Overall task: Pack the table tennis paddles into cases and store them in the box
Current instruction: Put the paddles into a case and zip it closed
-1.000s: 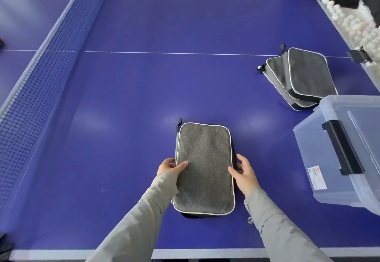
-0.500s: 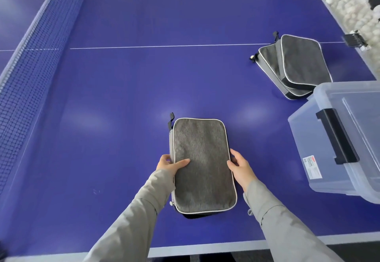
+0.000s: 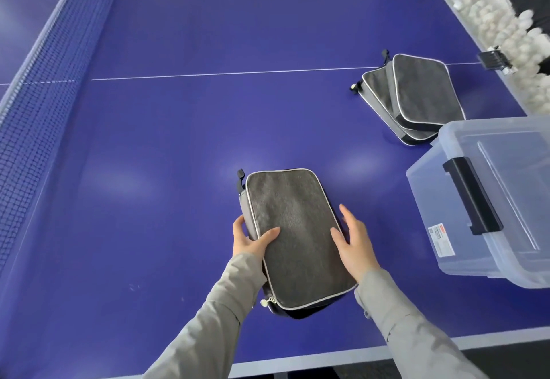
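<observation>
A closed grey paddle case (image 3: 297,229) with pale piping lies on the blue table (image 3: 178,140) near its front edge, turned slightly clockwise. My left hand (image 3: 250,241) grips its left edge, thumb on top and fingers round the side. My right hand (image 3: 354,241) rests against the right edge with straight fingers and the thumb touching the top. A clear plastic box (image 3: 440,224) with a lid and a black latch (image 3: 471,195) stands at the right. Behind it lies a stack of three more grey cases (image 3: 416,96). No bare paddle is in sight.
The net (image 3: 44,81) runs along the left side. Several white balls (image 3: 506,21) fill a trough beyond the table's right edge, beside a small black clip (image 3: 494,60). The table's white front edge (image 3: 297,360) is close below my sleeves.
The case has turned slightly clockwise and its left side has come up a little. My left fingers have wrapped further round its edge; my right fingers have straightened.
</observation>
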Motion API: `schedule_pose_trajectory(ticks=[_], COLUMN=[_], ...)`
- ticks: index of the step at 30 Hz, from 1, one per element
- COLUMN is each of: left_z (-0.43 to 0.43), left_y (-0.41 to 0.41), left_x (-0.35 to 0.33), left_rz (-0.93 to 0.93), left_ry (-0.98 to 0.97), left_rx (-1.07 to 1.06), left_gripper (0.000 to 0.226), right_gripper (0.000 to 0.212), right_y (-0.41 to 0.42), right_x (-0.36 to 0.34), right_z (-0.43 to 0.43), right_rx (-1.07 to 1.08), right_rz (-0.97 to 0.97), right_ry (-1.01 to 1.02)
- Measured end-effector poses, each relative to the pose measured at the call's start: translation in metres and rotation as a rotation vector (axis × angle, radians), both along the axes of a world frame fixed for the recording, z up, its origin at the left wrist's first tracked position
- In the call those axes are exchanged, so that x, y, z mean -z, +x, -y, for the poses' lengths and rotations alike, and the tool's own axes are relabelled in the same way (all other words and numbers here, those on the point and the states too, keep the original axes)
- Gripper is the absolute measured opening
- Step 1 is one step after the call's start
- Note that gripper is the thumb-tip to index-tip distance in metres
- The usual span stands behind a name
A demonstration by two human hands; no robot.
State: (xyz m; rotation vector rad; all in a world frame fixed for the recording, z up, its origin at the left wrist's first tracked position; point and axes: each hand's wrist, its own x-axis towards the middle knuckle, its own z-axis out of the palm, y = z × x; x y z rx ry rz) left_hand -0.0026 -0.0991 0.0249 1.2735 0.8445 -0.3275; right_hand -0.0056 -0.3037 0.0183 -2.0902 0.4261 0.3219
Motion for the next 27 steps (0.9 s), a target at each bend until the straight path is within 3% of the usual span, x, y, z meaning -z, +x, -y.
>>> schedule_pose_trajectory(ticks=[3, 7, 13, 20, 27], left_z=[0.007, 0.015, 0.021, 0.012, -0.002], left_y=[0.001, 0.009, 0.016, 0.019, 0.012], left_x=[-0.009, -0.024, -0.042, -0.053, -0.058], left_rz=[-0.002, -0.013, -0.034, 0.012, 0.011], left_ry=[-0.005, 0.054, 0.04, 0.022, 0.025], left_rx=[-0.15, -0.334, -0.516, -0.618, -0.622], left_gripper=[0.068, 0.078, 0.086, 0.088, 0.091], right_gripper=[0.035, 0.021, 0.04, 0.021, 0.024], right_y=[-0.033, -0.083, -0.085, -0.07, -0.066], right_x=[-0.03, -0.043, -0.039, -0.045, -0.059], right_z=[-0.006, -0.028, -0.065, -0.071, -0.077], right_rx=[0.01, -0.073, -0.163, -0.186, -0.189], right_rz=[0.432, 0.733, 0.672, 0.82, 0.86], right_ry=[-0.344, -0.38, -0.57, -0.627, -0.551])
